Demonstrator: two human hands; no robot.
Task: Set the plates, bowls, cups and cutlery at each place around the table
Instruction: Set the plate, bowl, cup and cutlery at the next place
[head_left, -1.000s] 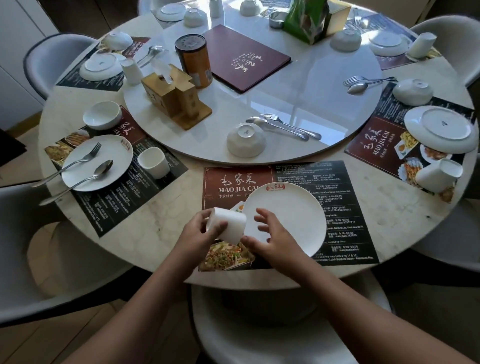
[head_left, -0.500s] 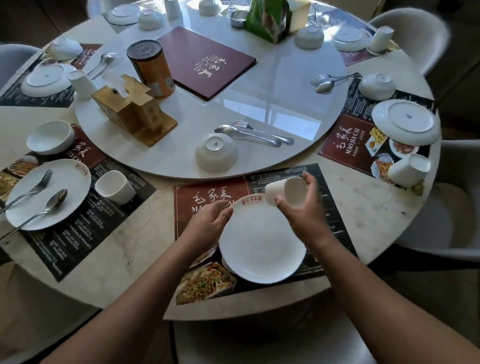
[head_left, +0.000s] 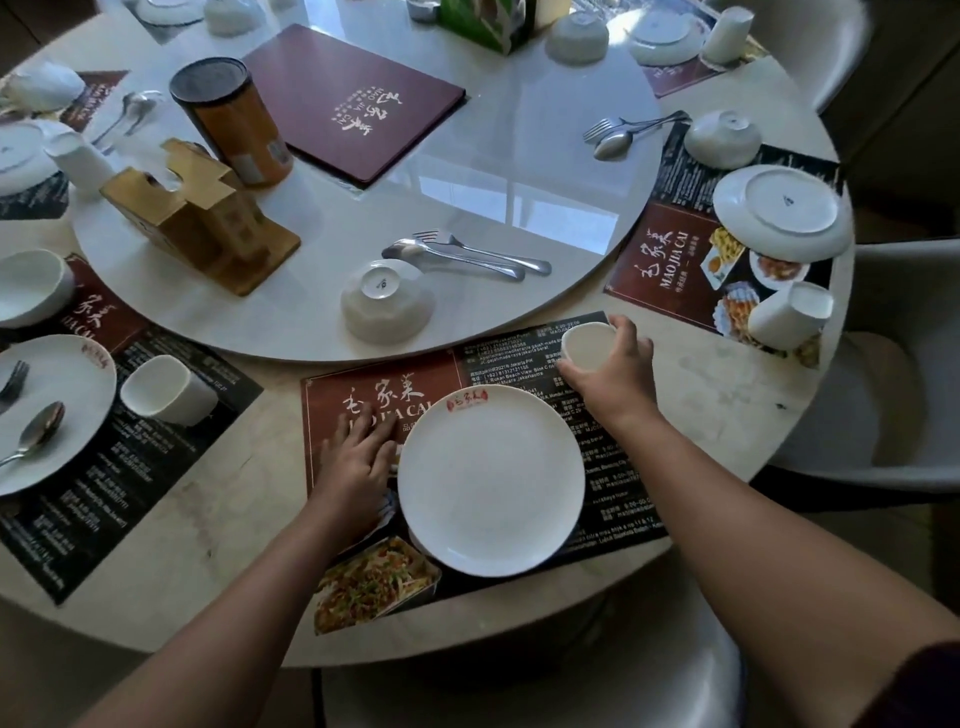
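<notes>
A white plate (head_left: 491, 480) lies face up on the dark placemat (head_left: 358, 395) at the near place. My right hand (head_left: 610, 371) grips a small white cup (head_left: 586, 348), upright, at the mat's far right corner beyond the plate. My left hand (head_left: 358, 465) rests flat on the mat just left of the plate, fingers straight. On the turntable (head_left: 545, 171) beyond, an upturned white bowl (head_left: 387, 301) sits beside a fork and spoon (head_left: 467, 254).
The left place has a plate (head_left: 49, 410) with cutlery, a cup (head_left: 166, 389) and a bowl (head_left: 31, 286). At right lie an upturned plate (head_left: 782, 210), a tipped cup (head_left: 789, 314), a bowl (head_left: 722, 137). A wooden holder (head_left: 200, 218), canister (head_left: 231, 122) and menu (head_left: 353, 101) stand on the turntable.
My right hand has carried the cup from over the plate's edge to the mat's far right corner. My left hand has settled flat on the mat beside the plate.
</notes>
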